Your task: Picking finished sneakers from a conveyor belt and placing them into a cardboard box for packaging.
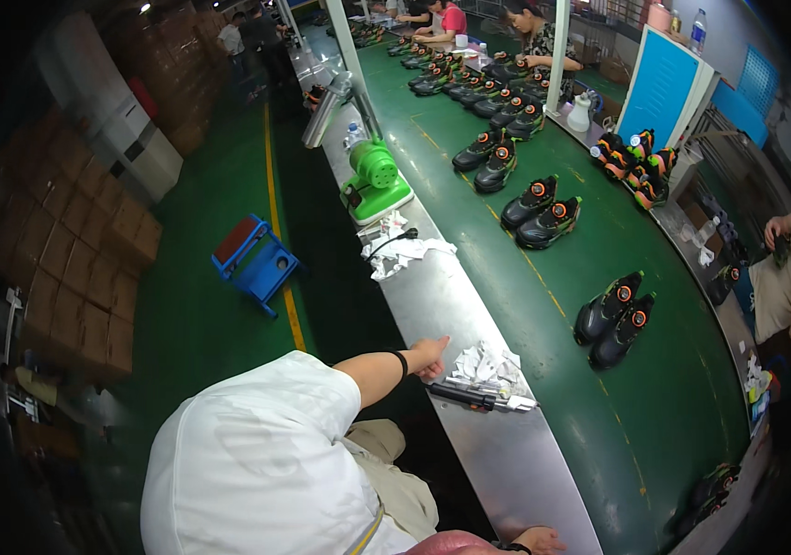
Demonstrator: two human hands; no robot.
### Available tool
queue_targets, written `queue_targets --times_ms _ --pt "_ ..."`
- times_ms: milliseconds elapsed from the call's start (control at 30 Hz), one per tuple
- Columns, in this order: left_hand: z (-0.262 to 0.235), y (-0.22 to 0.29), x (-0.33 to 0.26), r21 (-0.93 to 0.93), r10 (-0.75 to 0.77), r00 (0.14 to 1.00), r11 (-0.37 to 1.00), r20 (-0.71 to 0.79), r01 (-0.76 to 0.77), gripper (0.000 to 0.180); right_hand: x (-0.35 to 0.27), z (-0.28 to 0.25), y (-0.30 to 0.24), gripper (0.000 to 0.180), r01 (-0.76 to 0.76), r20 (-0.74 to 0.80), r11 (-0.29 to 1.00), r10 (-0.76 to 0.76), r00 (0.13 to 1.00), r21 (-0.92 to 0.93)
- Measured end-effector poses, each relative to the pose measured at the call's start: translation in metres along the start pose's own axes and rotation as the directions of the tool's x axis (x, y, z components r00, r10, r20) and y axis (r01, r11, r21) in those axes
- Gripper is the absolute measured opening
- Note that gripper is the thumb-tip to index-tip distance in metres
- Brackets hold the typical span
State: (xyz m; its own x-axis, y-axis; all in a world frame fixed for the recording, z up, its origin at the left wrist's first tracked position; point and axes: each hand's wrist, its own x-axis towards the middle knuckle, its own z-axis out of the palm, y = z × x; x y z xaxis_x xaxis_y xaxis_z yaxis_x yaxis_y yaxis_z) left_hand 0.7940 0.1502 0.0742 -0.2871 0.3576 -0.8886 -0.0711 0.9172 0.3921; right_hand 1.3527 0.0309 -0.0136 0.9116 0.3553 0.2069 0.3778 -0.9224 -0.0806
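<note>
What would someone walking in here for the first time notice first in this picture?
Probably the long green conveyor belt running up the middle, carrying pairs of black shoes with orange and green trim far into the distance. Next, on the bare metal bench along its left edge, the bright green machine. Nearer, a hand rests beside crumpled white paper and a dark pen-shaped tool.

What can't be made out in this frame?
- Hand at the lower edge, head view: cut off by the frame, so its grip and which hand it is cannot be told.
- Co-worker's hand: its fingers curl under, so it is unclear whether it touches the dark tool.
- Shoes at the lower right: darkened and bent by the lens rim.
- Far shoes: too small for detail.
</note>
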Motion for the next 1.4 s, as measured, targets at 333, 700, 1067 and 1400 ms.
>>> queue_targets --times_ms 333,700,1067,1400 --pt "-0.002 0.002 -0.006 0.081 0.034 0.998 0.996 -0.061 -0.028 0.084 -0.014 -0.048 -0.024 0.054 0.050 0.057 0.993 -0.043 0.997 -0.110" --pt "-0.002 0.005 0.001 0.093 0.030 0.998 0.995 -0.049 -0.025 0.084 -0.003 -0.064 -0.030 0.049 0.059 0.052 0.988 -0.052 0.997 -0.143" --pt "-0.006 0.004 0.006 0.184 0.045 0.998 0.982 -0.033 -0.038 0.088 -0.015 -0.089 -0.038 0.043 -0.009 0.117 0.972 0.037 0.992 -0.233" --pt "-0.016 0.046 0.067 -0.011 0.059 0.983 0.998 -0.173 -0.061 0.086 0.020 0.019 -0.125 0.050 0.062 0.099 0.998 -0.063 0.993 0.017"
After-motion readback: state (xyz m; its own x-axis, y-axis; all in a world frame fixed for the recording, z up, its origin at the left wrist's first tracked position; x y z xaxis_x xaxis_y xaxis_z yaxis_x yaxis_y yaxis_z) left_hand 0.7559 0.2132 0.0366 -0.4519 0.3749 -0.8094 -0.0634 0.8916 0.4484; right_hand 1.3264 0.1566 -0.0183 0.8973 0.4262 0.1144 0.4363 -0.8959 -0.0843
